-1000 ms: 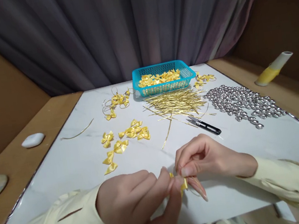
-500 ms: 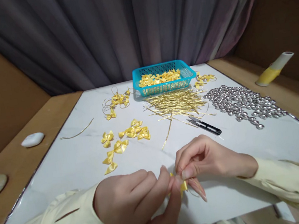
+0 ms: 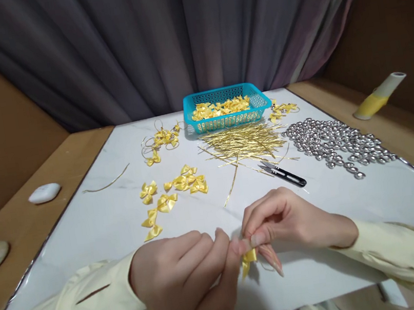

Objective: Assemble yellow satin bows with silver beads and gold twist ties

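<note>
Close to the table's front edge, my left hand (image 3: pixel 197 275) and my right hand (image 3: pixel 279 222) meet with their fingertips almost touching. A yellow satin ribbon bow (image 3: pixel 249 260) hangs below the pinched fingers, partly hidden by them. My right thumb and index finger are pressed together at the bow's upper edge, and a thin cord (image 3: pixel 266 266) curves out beneath that hand. My left thumb and index finger are also closed at the bow; what exactly lies between them is hidden. Several loose yellow bows (image 3: pixel 167 202) lie beyond my left hand.
A blue basket (image 3: pixel 225 122) of yellow bows stands at the back, with gold twist ties (image 3: pixel 244 141) heaped before it. Black thread snips (image 3: pixel 283 173) lie beyond my right hand. Silver beads (image 3: pixel 337 140) spread at right. Bows with cord loops (image 3: pixel 165 138) sit at back left.
My left thumb and fingers have shifted slightly up and back from the bow, so more of its yellow ribbon shows. My right hand stays nearly where it was, still pinching.
</note>
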